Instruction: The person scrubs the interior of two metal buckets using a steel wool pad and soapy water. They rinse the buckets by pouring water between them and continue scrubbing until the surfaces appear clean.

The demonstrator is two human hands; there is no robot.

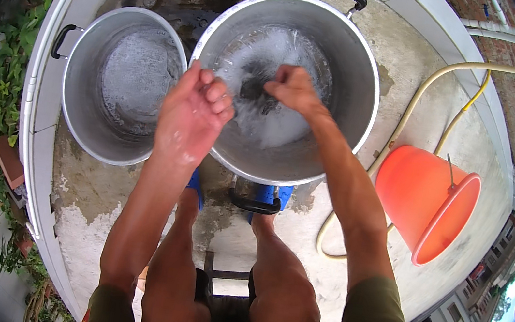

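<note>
A large aluminium pot [354, 105] with black-sleeved handles stands before me, holding foamy water [271, 131]. Over its left rim, my left hand [194, 117] is raised, wet, palm showing and fingers loosely curled with nothing in them. My right hand [296, 87] is inside the pot's opening, above the foam, its fingers bent inward. Beside its fingertips is a dark, blurred thing [253, 84] in the water, perhaps cloth. Whether the right fingers grip it cannot be made out. To the left stands a smaller aluminium pot [83, 82], also with sudsy water inside.
An orange plastic bucket [401, 191] lies tipped on its side at right. Behind it runs a beige hose [411, 103] across the concrete floor [100, 188]. A low tiled ledge [51, 102] and green plants [11, 47] border the left. My feet wear blue footwear [284, 197].
</note>
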